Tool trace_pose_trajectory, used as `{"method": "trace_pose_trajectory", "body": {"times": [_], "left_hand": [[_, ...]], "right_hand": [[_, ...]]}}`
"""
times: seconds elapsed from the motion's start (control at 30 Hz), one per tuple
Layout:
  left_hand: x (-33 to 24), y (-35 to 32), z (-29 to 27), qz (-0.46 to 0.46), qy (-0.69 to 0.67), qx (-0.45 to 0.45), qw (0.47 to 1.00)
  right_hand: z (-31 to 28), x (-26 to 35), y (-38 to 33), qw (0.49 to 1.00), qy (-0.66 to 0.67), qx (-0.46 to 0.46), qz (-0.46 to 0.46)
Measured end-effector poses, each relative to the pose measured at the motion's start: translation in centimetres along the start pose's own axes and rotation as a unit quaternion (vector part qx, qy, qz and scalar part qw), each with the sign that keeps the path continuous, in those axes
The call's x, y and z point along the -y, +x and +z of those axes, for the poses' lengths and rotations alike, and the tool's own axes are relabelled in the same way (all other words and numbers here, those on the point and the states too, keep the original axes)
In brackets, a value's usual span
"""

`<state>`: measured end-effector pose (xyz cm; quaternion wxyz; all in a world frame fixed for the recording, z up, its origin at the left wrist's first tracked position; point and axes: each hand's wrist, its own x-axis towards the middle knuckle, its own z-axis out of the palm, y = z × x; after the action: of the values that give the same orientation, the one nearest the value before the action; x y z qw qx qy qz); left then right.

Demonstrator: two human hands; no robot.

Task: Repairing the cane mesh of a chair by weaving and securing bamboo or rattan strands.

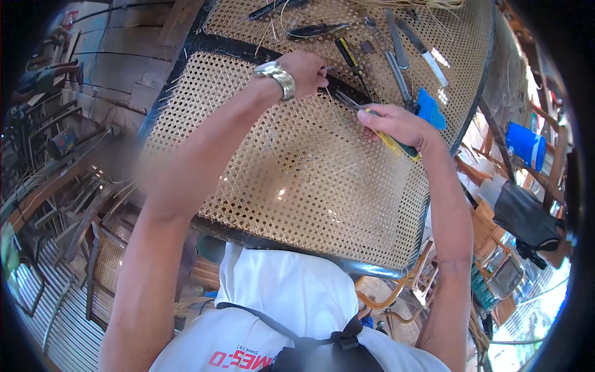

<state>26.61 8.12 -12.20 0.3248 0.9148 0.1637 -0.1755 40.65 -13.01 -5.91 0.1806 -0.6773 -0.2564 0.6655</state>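
Note:
A woven cane panel (279,186) in a dark frame lies before me, with a black crossbar (232,48) running across it. Over this bar, my left hand (305,73), with a metal watch at its wrist, has its fingers closed together; a pale thin strand shows below them, but what they grip is mostly hidden. Just to the right, my right hand (400,126) is wrapped round pliers (392,144) with yellow and dark handles. Their narrow jaws point left along the bar, close to my left fingertips. A yellow-and-black screwdriver (350,59) lies just beyond.
On the far part of the cane lie a black-handled tool (316,30), a flat metal bar (395,40), a knife (426,56), a metal rod (398,77) and a blue sponge-like piece (431,108). Chair frames (102,273) stand at left; a blue container (525,146) is at right.

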Motion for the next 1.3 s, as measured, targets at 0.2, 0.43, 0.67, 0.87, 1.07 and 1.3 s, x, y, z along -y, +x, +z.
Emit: {"method": "trace_pose_trajectory", "body": {"times": [0.2,0.43,0.67,0.87,1.07,1.3], "left_hand": [[1.7,0.2,-0.2,0.02,-0.133,-0.029,0.991],[1.3,0.6,1.3,-0.011,-0.048,-0.077,0.996],[1.1,0.1,0.5,-0.04,-0.082,-0.102,0.991],[3.1,-4.4,-4.3,-0.184,0.032,-0.375,0.908],[1.4,-5.2,-1.4,0.016,0.014,-0.225,0.974],[-0.7,-3.2,3.1,0.03,-0.019,-0.138,0.99]], "right_hand": [[-0.4,1.7,1.3,0.998,-0.062,0.016,-0.009],[-0.2,1.6,1.9,0.994,-0.1,-0.014,-0.029],[1.3,1.5,2.0,0.987,-0.153,-0.053,-0.013],[6.7,-1.8,-1.8,0.809,-0.406,-0.404,-0.131],[10.1,-2.5,-0.6,0.702,-0.414,-0.554,-0.172],[10.8,-1.8,5.4,0.792,-0.213,-0.527,-0.222]]}}
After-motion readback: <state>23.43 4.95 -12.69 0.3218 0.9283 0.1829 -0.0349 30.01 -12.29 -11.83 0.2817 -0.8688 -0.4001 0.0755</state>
